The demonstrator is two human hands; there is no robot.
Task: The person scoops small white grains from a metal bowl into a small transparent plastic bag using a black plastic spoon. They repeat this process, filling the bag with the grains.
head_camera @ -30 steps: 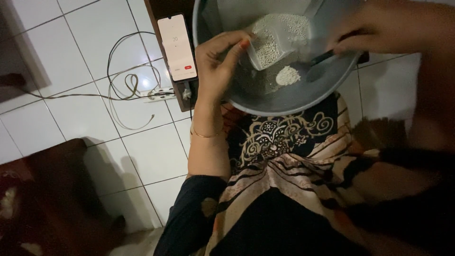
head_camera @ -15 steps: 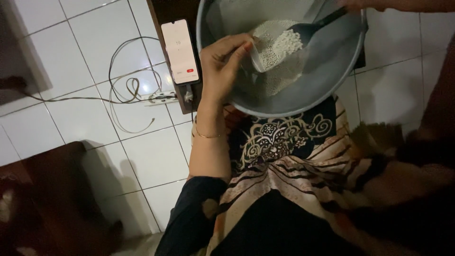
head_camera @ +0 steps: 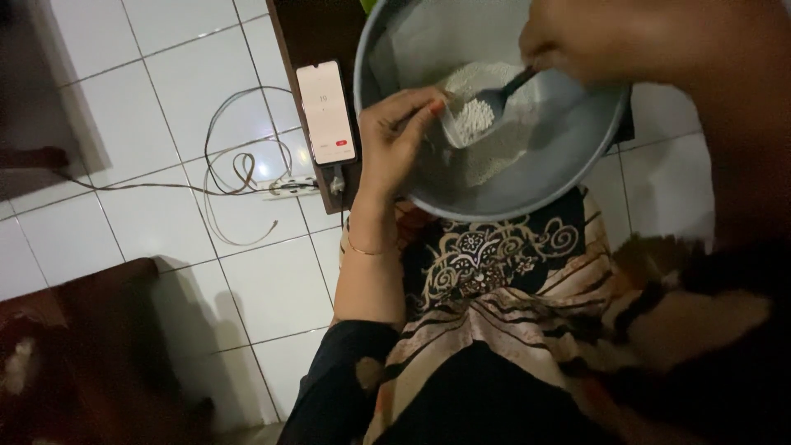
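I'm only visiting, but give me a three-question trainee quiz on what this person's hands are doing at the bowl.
1. True or false: the spoon is in the right hand.
2. What does the left hand hold open? A) clear bag B) phone C) cable
3. The bag hangs inside the grey ____.

Key: 1 true; 2 A; 3 bowl. The phone lies lit on the dark table, beside the bowl.

A round grey bowl (head_camera: 527,177) rests tilted over a patterned lap, holding a clear plastic bag (head_camera: 465,124) of small white grains pinched open at its rim, while a dark spoon (head_camera: 498,99) dips into the bag's mouth.
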